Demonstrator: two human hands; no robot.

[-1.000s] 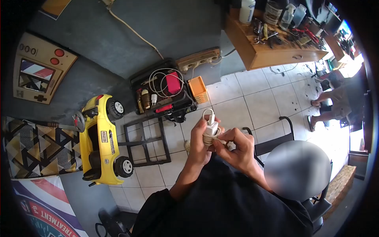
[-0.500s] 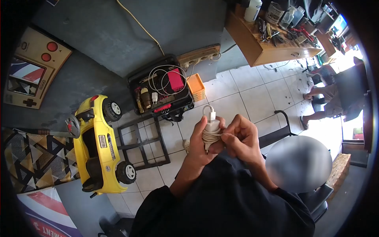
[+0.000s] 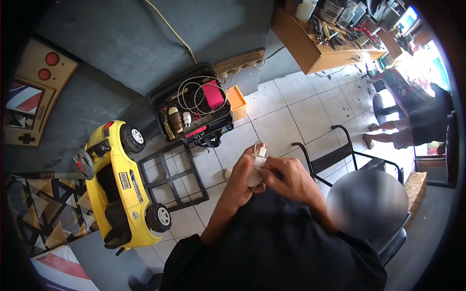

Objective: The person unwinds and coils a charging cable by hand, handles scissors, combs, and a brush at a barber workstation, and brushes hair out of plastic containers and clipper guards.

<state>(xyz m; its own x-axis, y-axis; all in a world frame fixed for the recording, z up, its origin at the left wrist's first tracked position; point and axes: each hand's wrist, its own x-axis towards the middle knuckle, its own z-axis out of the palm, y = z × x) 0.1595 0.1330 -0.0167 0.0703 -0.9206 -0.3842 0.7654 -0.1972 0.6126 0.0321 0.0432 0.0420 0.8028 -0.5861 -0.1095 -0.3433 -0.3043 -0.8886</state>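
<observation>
My left hand (image 3: 239, 175) is closed around a white charger (image 3: 256, 167) with its cable wound about the body. A plug end with a short loop of cable (image 3: 260, 147) sticks out at the top of the bundle. Against the bundle's right side, the fingers of my right hand (image 3: 292, 178) are bent and pinched on the charger's cable; the fingertips partly cover it. Both hands are held in front of my dark shirt, above the tiled floor.
An open black case (image 3: 160, 99) holds a coiled cable, a pink box and a white adapter. Orange trays (image 3: 237, 101) stand beside it. A yellow toy car (image 3: 114, 184), a black metal frame (image 3: 182, 201), a chair (image 3: 332, 157) and a drawer cabinet (image 3: 335, 58) surround me. Another person (image 3: 427, 114) stands far right.
Both hands stay at the bundle. My right hand has shifted left and closer against the wound cable, and my left hand has turned, covering more of it. The view has shifted slightly.
</observation>
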